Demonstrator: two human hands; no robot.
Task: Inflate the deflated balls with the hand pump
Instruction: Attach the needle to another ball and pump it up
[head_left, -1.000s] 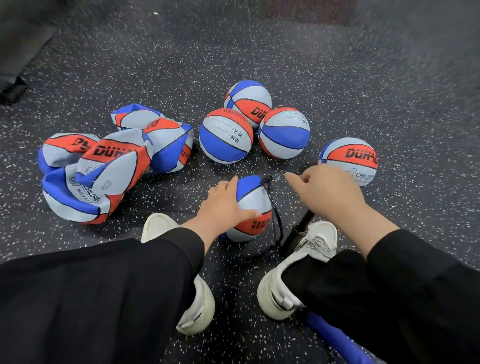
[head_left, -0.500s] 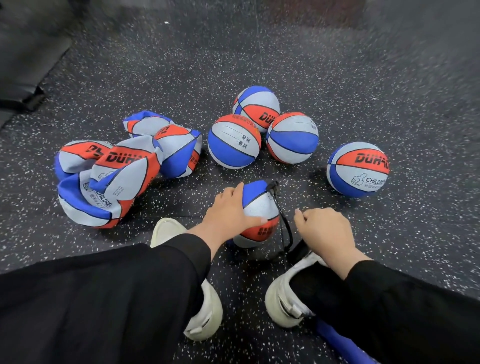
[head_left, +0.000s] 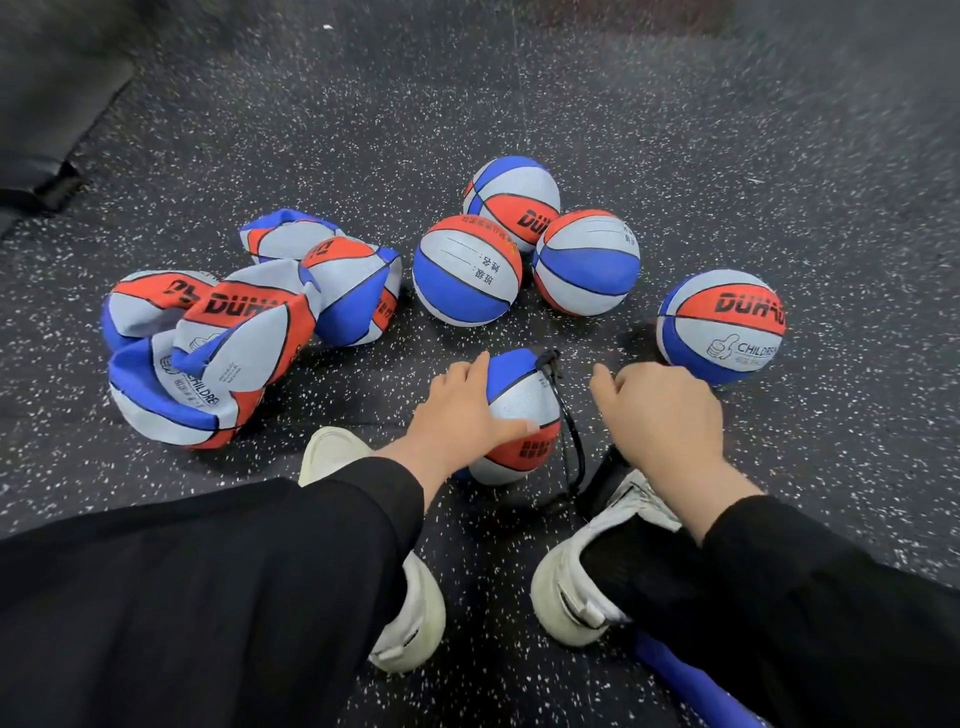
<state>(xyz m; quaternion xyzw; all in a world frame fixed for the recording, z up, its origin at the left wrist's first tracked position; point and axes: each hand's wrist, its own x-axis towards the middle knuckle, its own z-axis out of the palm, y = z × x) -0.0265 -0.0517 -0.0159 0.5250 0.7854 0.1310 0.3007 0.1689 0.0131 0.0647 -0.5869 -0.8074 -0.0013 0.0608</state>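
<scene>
Head view: the left hand is curled over the ball on the pump, thumb across its pale panel, low on the floor between the shoes. The right hand makes a closed fist over the pump; the handle itself is hidden under it. The black hose runs down the ball's right edge. Four round balls sit just beyond: a cluster of three far-centre, one ball right. The flat balls are heaped left. Open speckled floor stretches far and right.
</scene>
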